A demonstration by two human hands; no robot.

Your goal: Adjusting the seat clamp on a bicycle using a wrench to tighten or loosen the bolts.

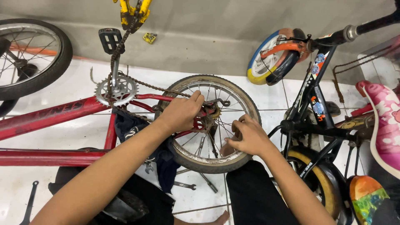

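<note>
Both hands reach in — left hand (pixel 182 111) seemingly pinching the axle (pixel 210 109), right hand (pixel 248 136) curled over wheel (pixel 249 109) spokes.

Bicycle repair workshop: several children's bicycles (pixel 316 104) crowding the right of the frame, spare wheel (pixel 29 58) leaning upper left, wrenches (pixel 185 185) lying on tiled floor (pixel 75 83) at bottom

Bike frame (pixel 50 116) lies across the left of the frame, its rear wheel (pixel 208 125) dead centre with the chainring (pixel 116 91) just to its left – both hands sit on that wheel, left hand (pixel 181 112) by the hub, right hand (pixel 248 135) lower right. Another wheel (pixel 29 58) sits upper left, a small bike (pixel 316 108) stands at the right, and wrenches (pixel 185 184) lie on the floor (pixel 75 79) below the centre wheel.
</note>
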